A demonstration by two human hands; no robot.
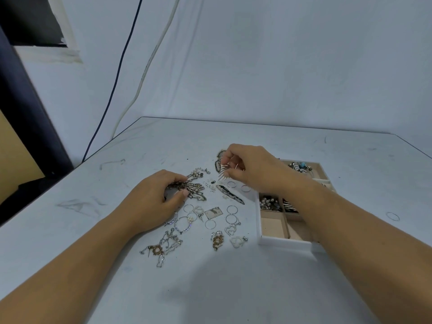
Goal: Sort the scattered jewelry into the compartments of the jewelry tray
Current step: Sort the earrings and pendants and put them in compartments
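Observation:
Scattered jewelry lies in the middle of the white table (233, 288): thin hoop rings (232, 209), a heart pendant (231, 229), a square plate (213, 212), chains (164, 247) and a long dark leaf piece (230, 194). My left hand (159, 199) is closed on a dark leaf-shaped cluster (194, 189). Just above the table, my right hand (250, 169) pinches a spiky fringe earring (224, 173). The white jewelry tray (284, 243) sits at the right, partly under my right forearm; some compartments hold pearls and dark pieces, the near ones show bare lining.
A single hoop ring (393, 216) lies alone at the far right of the table. Two cables (121, 66) hang down the wall behind the table's left back corner. A dark frame (25, 118) stands to the left of the table.

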